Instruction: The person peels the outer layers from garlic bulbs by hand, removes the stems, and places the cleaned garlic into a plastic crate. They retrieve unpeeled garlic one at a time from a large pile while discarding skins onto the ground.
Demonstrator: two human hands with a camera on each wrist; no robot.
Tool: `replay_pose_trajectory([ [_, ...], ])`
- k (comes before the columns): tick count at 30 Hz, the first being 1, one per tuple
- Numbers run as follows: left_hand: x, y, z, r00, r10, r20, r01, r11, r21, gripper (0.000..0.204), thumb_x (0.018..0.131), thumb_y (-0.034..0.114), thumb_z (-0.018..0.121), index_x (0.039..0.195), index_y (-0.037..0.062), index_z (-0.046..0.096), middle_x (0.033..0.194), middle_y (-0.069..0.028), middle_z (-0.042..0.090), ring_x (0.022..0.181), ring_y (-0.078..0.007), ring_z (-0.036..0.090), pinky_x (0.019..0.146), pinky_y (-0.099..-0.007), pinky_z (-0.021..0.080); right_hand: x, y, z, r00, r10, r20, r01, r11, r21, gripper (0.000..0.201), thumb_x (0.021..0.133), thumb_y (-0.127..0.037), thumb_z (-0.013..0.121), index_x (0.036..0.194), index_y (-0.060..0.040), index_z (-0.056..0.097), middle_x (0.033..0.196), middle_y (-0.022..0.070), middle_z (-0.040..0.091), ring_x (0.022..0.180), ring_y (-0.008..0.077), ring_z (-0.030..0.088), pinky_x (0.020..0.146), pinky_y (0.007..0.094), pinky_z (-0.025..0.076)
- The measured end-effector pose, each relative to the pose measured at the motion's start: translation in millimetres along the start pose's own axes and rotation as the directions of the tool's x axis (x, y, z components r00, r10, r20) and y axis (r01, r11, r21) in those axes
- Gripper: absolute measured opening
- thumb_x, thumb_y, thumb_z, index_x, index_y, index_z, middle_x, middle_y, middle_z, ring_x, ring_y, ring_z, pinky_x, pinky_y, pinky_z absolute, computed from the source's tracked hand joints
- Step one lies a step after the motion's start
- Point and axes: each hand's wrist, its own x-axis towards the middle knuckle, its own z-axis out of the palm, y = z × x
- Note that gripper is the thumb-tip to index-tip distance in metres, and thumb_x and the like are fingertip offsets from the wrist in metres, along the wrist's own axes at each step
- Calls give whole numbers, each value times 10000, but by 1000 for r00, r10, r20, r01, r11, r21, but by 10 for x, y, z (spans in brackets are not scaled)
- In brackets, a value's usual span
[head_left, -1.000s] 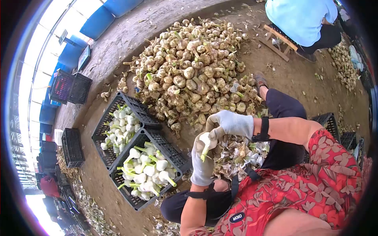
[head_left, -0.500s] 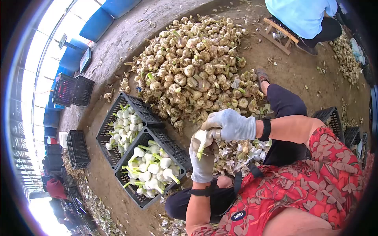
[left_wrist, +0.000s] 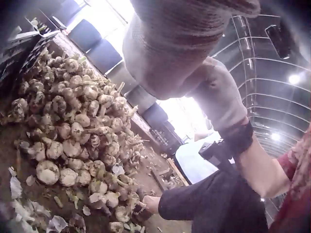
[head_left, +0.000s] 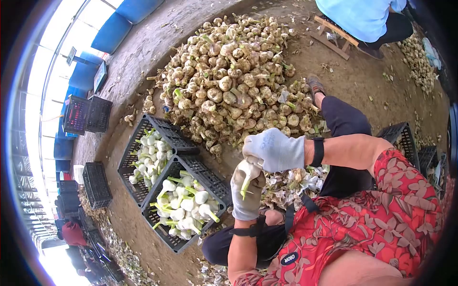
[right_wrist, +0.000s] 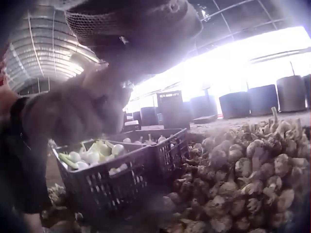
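My gloved left hand (head_left: 245, 198) holds a white garlic bulb (head_left: 248, 169), its green-white stem pointing down toward the wrist in the head view. The right hand (head_left: 275, 150), also gloved, has its fingers curled at the top of the same bulb, and the two hands meet there. In the left wrist view the left glove (left_wrist: 170, 53) fills the top, with the right hand (left_wrist: 218, 94) behind it. The right wrist view is dark and blurred around the right glove (right_wrist: 136, 36); the bulb is hidden there.
A large heap of unpeeled garlic (head_left: 224, 86) lies ahead. Two black crates (head_left: 157, 224) of clean white bulbs stand at its left. Peeled skins (head_left: 296, 183) litter the ground by my legs. Another person in a light blue top (head_left: 362, 19) sits at the upper right.
The right hand's fingers have curled in more tightly over the top of the bulb. The left hand keeps its hold, and the head view has shifted slightly.
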Motion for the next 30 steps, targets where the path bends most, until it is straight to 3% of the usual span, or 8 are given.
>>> replay_pose_trajectory([
  [6,-10,138,4,981,-43,187,2,976,216,790,782,393,725,1355,-51,412,1038,-74,594,849,-142,600,703,-242,492,-13,71,23,995,-26,-101,36,995,93,154,746,-116,659,866,-58,582,794,126,579,707,360,610,579,419,481],
  [12,-63,139,370,986,-28,167,-36,930,366,955,650,74,767,1459,-13,267,1201,-114,566,1018,-177,598,873,-299,501,31,210,60,979,195,-59,-191,979,66,159,791,-110,613,929,-32,616,864,154,625,800,362,634,686,408,508],
  [16,-109,71,321,987,152,58,-150,709,689,1049,635,27,778,1493,8,173,1089,-139,608,925,-189,621,807,-303,521,91,318,-19,931,363,31,-354,880,318,246,862,-121,519,1038,4,637,944,190,668,898,283,659,769,370,507],
  [20,-119,76,315,903,423,75,-232,333,914,1072,642,57,798,1500,19,156,1004,-124,633,881,-187,633,767,-305,517,7,361,20,891,239,385,-450,558,697,300,916,-247,597,1106,-21,651,949,49,669,892,134,598,801,283,482],
  [22,-67,3,220,857,505,105,-221,177,959,1073,642,68,805,1498,19,161,995,-119,634,880,-187,635,757,-306,515,-67,321,94,865,186,467,-482,566,668,343,903,-262,629,1144,-18,636,959,45,653,889,116,581,791,273,479],
  [26,-114,75,338,891,454,5,-196,374,906,1027,665,-1,796,1490,17,185,987,-65,594,800,-127,590,721,-262,500,-159,248,122,800,266,538,-596,462,657,477,822,-188,734,1236,-6,581,1065,74,659,958,125,603,845,295,500],
  [29,-19,-41,238,798,603,-18,-408,562,719,864,762,71,779,1449,-9,261,1072,-49,572,815,-119,595,695,-251,511,-194,296,147,914,197,356,-404,350,845,472,828,-163,718,1246,-3,567,1106,83,652,967,146,610,878,308,499],
  [30,-3,-69,246,786,616,-42,-454,622,637,817,792,124,775,1437,-9,291,1104,-40,563,828,-124,600,701,-251,514,-194,297,128,948,158,276,-318,459,829,474,829,-156,713,1251,-2,562,1116,86,651,975,153,612,888,311,495],
])
